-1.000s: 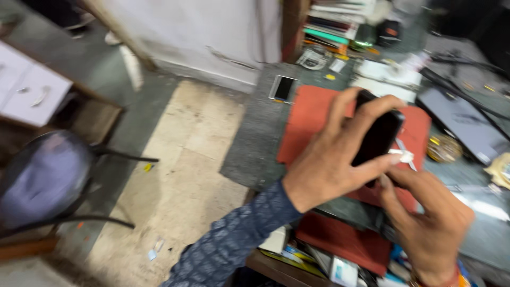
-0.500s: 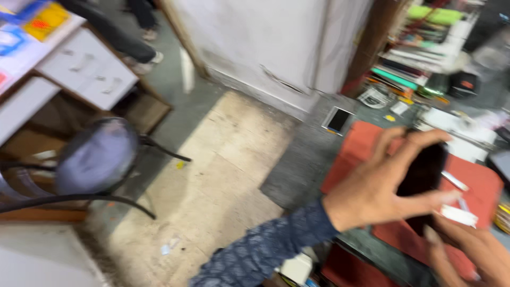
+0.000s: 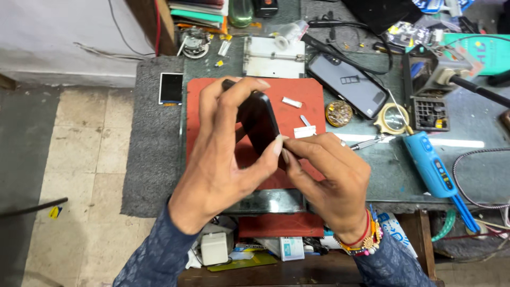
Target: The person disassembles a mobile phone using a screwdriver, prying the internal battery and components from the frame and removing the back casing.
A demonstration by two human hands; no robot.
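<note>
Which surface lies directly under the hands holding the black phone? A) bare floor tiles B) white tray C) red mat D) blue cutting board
C: the left hand and right hand grip the black phone over the red mat, which lies on the workbench; a second dark phone lies off the mat to the right.

- Both hands meet over the work mat [image 3: 212,101], the left hand [image 3: 223,159] and right hand [image 3: 332,178] gripping a phone [image 3: 260,123] held on edge between them.
- A second phone [image 3: 348,84] lies right of the mat.
- A small screen [image 3: 171,87] lies left of it.
- A handheld tool [image 3: 427,165] rests at the right.
</note>
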